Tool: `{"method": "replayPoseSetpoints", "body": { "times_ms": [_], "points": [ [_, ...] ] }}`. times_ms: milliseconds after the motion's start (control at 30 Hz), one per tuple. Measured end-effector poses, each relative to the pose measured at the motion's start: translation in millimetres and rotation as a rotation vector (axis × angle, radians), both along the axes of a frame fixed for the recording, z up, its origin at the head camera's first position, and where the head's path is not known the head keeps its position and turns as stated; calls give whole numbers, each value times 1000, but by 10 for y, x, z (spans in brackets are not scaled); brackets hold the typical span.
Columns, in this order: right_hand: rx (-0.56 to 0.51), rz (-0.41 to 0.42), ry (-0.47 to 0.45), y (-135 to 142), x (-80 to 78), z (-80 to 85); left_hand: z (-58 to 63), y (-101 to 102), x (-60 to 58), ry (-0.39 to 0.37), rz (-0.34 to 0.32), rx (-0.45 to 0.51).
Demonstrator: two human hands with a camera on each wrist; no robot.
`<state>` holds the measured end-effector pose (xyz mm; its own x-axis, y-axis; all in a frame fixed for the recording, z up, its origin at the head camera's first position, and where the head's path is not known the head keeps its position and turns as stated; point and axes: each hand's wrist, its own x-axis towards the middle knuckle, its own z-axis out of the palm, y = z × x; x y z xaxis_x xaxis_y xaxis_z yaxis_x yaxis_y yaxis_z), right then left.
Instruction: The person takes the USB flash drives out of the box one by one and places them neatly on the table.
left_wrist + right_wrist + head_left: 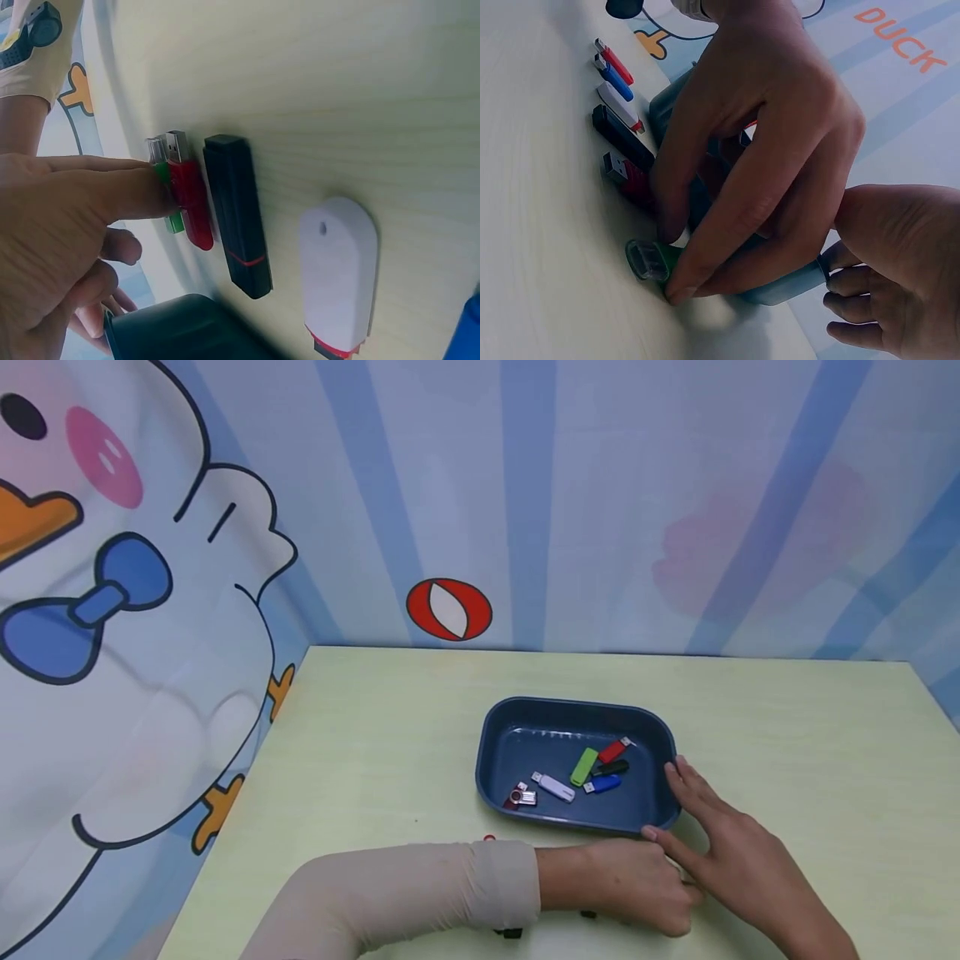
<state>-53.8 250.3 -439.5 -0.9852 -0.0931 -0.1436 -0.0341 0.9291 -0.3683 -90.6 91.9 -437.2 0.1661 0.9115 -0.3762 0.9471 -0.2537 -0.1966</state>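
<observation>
My left hand (633,881) reaches across in front of the blue tray (517,703). Its thumb and finger pinch a green USB stick (649,261) with a clear cap, low over the table. Close beside it lies a red USB stick (193,202), then a black one (238,217), a white one (339,270) and a blue one (463,334), in a row. Another red stick (613,60) ends the row in the right wrist view. With fingers spread, my right hand (750,860) touches the tray's near right corner. My left arm hides most of the row in the head view.
Inside the tray lie several more USB sticks: green (584,767), red (613,750), black (611,767), blue (603,784), white (553,787) and a dark red swivel one (521,796). A printed backdrop (600,510) stands behind the pale table (375,735).
</observation>
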Motion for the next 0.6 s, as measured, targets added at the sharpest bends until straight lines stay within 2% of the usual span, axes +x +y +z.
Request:
{"method": "replayPoseSetpoints", "body": {
  "times_ms": [233, 433, 600],
  "points": [
    [-4, -4, 0, -20, 13, -4, -6, -15, -9, -32, 30, -20],
    [-13, 8, 14, -14, 21, 12, 7, -96, -18, -28, 62, 30],
    [-15, 4, -9, 9, 12, 7, 84, -166, -40, -87, 153, 26]
  ]
}}
